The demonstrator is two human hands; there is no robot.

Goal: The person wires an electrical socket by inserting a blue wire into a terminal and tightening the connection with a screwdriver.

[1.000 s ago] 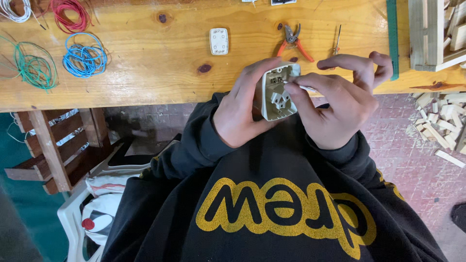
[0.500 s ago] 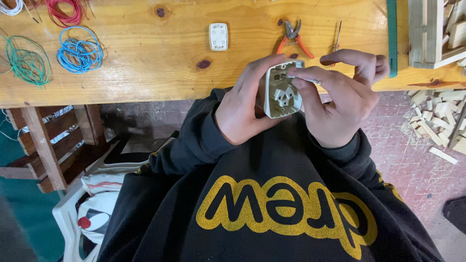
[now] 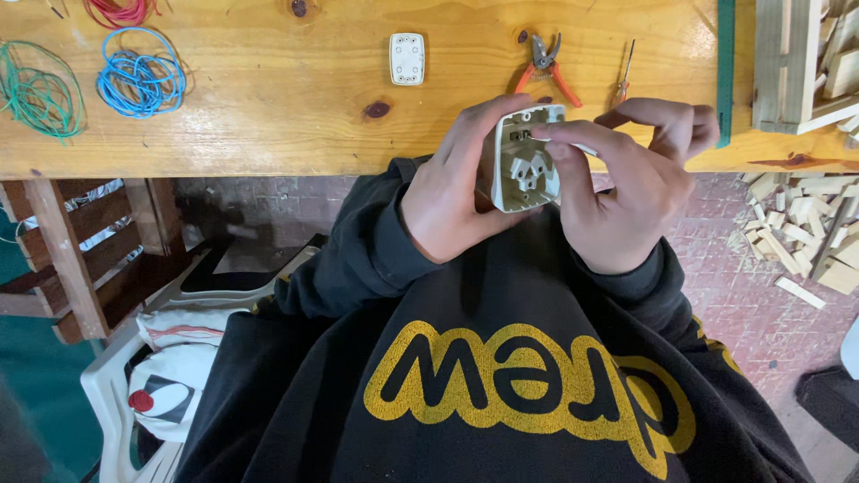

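My left hand (image 3: 452, 192) grips a beige plastic switch housing (image 3: 522, 161) from its left side, with its open back and inner parts facing me. My right hand (image 3: 626, 192) closes on the housing's right edge, thumb and forefinger pressing on its upper inside. I hold it over my lap, just in front of the wooden workbench (image 3: 268, 107). A second small white switch plate (image 3: 407, 58) lies flat on the bench, apart from both hands.
Red-handled pliers (image 3: 546, 63) and a small screwdriver (image 3: 625, 72) lie on the bench beyond my hands. Coils of blue wire (image 3: 139, 76), green wire (image 3: 36, 89) and red wire (image 3: 121, 11) sit at the left. Wood scraps (image 3: 805, 233) litter the floor at the right.
The housing and both hands have stayed together; my right fingers have shifted slightly along its upper edge. The view has tilted a little.
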